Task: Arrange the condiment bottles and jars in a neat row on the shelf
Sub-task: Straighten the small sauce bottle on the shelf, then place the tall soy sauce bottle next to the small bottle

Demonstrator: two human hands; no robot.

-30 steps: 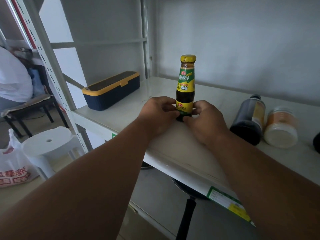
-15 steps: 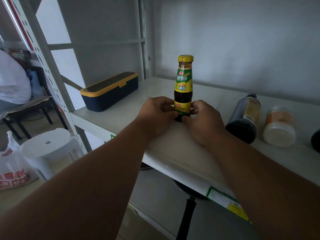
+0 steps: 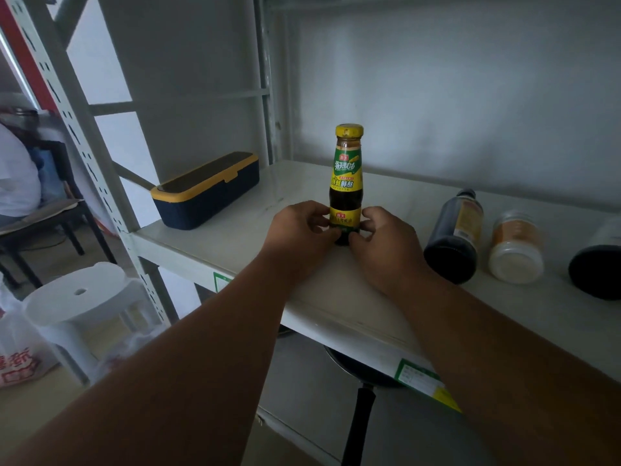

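Note:
A dark sauce bottle [image 3: 347, 176] with a yellow cap and a green-and-yellow label stands upright on the white shelf [image 3: 235, 227]. My left hand [image 3: 300, 230] and my right hand [image 3: 386, 243] both grip its base from either side. To the right a dark bottle [image 3: 453, 237] lies on its side, bottom toward me. Beside it lies a jar [image 3: 515, 247] with pale orange contents. A third dark container [image 3: 596, 260] lies at the right edge, partly cut off.
A navy box with a yellow lid [image 3: 205, 190] sits at the shelf's left end. A black pan with a long handle [image 3: 359, 408] rests on the shelf below. A white stool [image 3: 80, 297], a plastic bag [image 3: 20, 358] and a seated person [image 3: 16, 176] are at left.
Both hands stay on the base of the upright sauce bottle. The bottle's label has turned slightly between frames; the view shifted a little.

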